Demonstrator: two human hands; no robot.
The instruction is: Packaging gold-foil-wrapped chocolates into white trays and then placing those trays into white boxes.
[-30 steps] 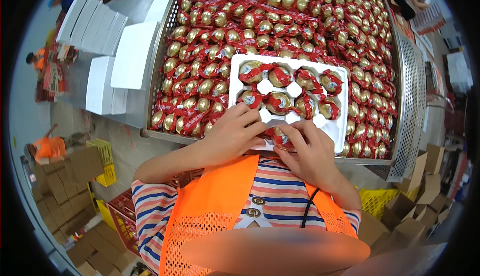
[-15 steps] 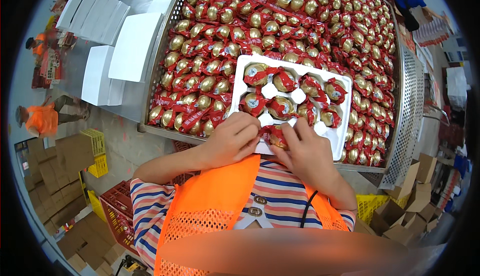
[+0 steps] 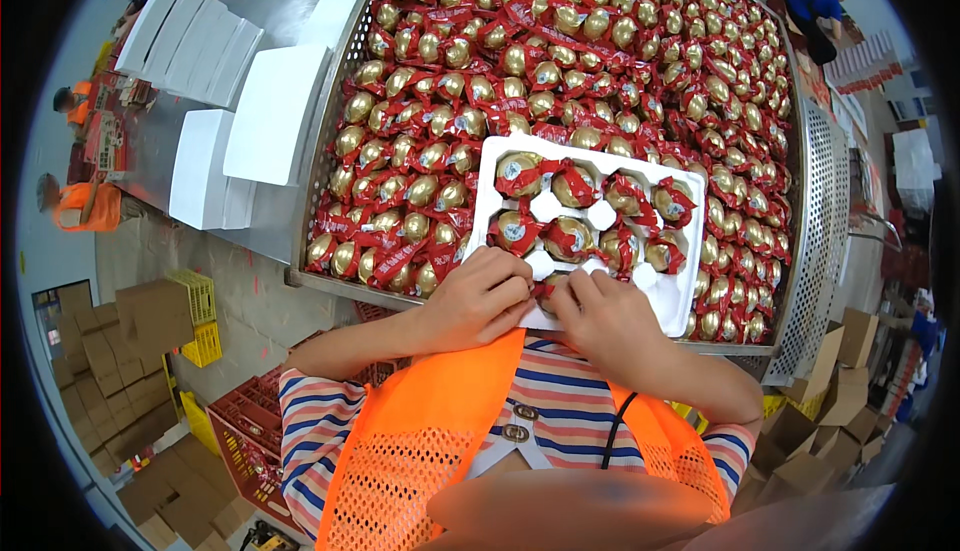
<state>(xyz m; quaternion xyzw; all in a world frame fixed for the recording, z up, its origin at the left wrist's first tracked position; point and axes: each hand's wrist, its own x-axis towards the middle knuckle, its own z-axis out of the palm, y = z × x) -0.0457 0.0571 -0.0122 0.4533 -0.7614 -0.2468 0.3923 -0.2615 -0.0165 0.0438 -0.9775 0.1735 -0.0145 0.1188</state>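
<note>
Gold balls in red wrappers (image 3: pixel 573 186) sit in the white tray (image 3: pixel 495 158) close to the person's body, and by my judgement its filling is well over half done. Its two far rows are complete, four balls each, every one with the red film around it. What is left seems to be the near row: one ball in red film (image 3: pixel 543 293) shows in part between the two hands at that row's left side, and I cannot tell whether it is fully down in its pocket. Toward the right end the near row looks bare, while the right hand hides its middle. The left hand (image 3: pixel 480 298) has its fingers curled together at the tray's near left; the right hand (image 3: pixel 608 321) has bent fingers at the near-row ball. How firm either grip is, or whether it is clamped on anything, I cannot tell, as the fingertips are mostly hidden. Loose wrapped balls (image 3: pixel 405 146) lie in rows across the metal bin (image 3: pixel 340 288) under the tray, so supply looks ample.
</note>
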